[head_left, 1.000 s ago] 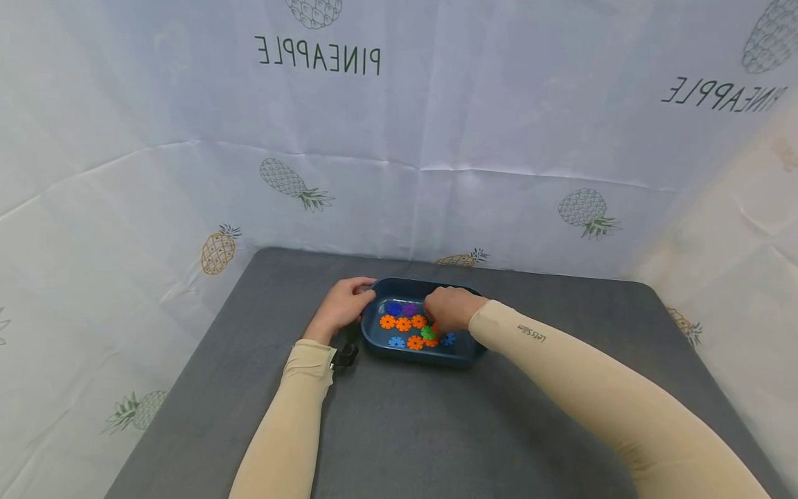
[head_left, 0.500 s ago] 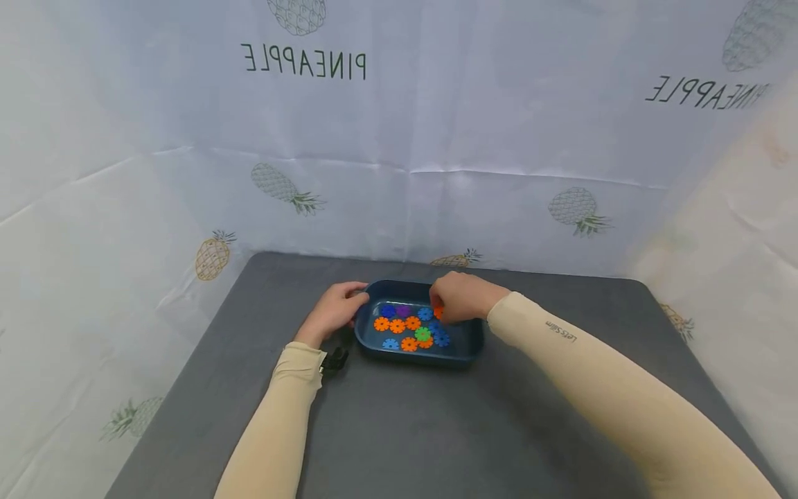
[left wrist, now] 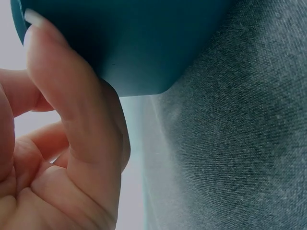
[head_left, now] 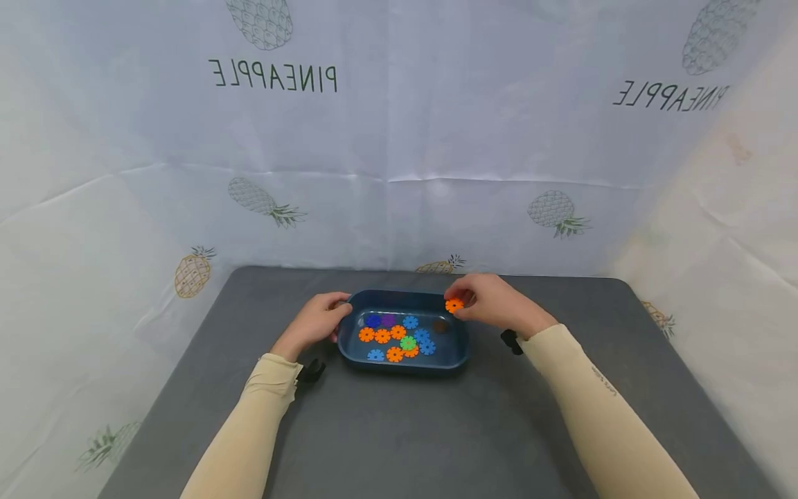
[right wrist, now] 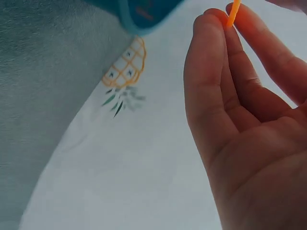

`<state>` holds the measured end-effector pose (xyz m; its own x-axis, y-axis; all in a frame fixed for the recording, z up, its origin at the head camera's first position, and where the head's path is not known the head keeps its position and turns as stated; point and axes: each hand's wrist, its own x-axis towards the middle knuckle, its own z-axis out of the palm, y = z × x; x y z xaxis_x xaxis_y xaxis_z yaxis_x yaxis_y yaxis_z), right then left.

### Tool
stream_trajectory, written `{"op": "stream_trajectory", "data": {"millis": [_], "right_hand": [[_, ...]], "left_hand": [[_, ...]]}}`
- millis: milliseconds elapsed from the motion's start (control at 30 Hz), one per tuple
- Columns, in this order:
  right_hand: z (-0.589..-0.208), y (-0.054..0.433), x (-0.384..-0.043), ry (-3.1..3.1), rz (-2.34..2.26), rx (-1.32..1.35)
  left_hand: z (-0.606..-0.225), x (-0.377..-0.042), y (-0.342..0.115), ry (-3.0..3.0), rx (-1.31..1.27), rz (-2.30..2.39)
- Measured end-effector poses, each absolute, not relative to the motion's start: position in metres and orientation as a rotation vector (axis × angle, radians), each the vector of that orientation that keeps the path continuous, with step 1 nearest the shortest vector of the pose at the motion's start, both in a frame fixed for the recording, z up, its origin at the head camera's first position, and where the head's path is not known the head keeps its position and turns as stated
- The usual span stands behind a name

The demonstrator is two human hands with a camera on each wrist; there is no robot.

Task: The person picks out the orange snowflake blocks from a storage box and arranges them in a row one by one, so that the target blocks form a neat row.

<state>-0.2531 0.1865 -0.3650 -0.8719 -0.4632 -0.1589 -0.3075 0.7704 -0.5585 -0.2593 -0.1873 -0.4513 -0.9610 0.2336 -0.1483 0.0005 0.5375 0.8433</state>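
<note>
A dark blue rectangular dish (head_left: 402, 363) with rounded corners lies on the grey table. Its left end is in the grip of my left hand (head_left: 314, 320); in the left wrist view the thumb (left wrist: 72, 86) presses against the dish wall (left wrist: 144, 48). Above the dish's right end, my right hand (head_left: 495, 301) pinches an orange notched plastic disc (head_left: 454, 305) between thumb and fingertips. The right wrist view shows that disc (right wrist: 233, 13) edge-on. Inside the dish lie several similar discs: orange (head_left: 366, 335), blue (head_left: 411, 322), purple (head_left: 388, 319) and a green one (head_left: 408, 343) overlapping an orange one.
The grey tabletop (head_left: 399, 430) spreads in front of the dish and to both sides. A white cloth (head_left: 386, 222) printed with pineapples hangs behind and beside the table. A dim brownish spot (head_left: 440, 325) shows on the dish floor at right; I cannot tell what it is.
My right hand has risen from inside the dish to above its right end, bringing an orange disc up with it. My left hand stays at the dish's left end. The head view has shifted slightly.
</note>
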Motion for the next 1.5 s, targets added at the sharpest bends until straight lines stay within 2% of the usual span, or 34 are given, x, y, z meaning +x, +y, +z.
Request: {"op": "stream_trajectory", "data": {"millis": [267, 500, 1000, 1500], "right_hand": [[-0.399, 0.232, -0.231, 2.742, -1.021, -0.383], [-0.43, 0.251, -0.228, 2.732, -1.096, -0.271], [-0.46, 0.255, -0.234, 2.746, -1.035, -0.179], [-0.468, 0.243, -0.239, 2.761, -0.97, -0.255]], "left_hand": [[-0.454, -0.259, -0.194, 2.455, 0.192, 1.457], [-0.453, -0.261, -0.191, 2.451, 0.184, 1.443], [-0.452, -0.26, -0.191, 2.449, 0.174, 1.441], [-0.453, -0.263, -0.192, 2.433, 0.18, 1.45]]}}
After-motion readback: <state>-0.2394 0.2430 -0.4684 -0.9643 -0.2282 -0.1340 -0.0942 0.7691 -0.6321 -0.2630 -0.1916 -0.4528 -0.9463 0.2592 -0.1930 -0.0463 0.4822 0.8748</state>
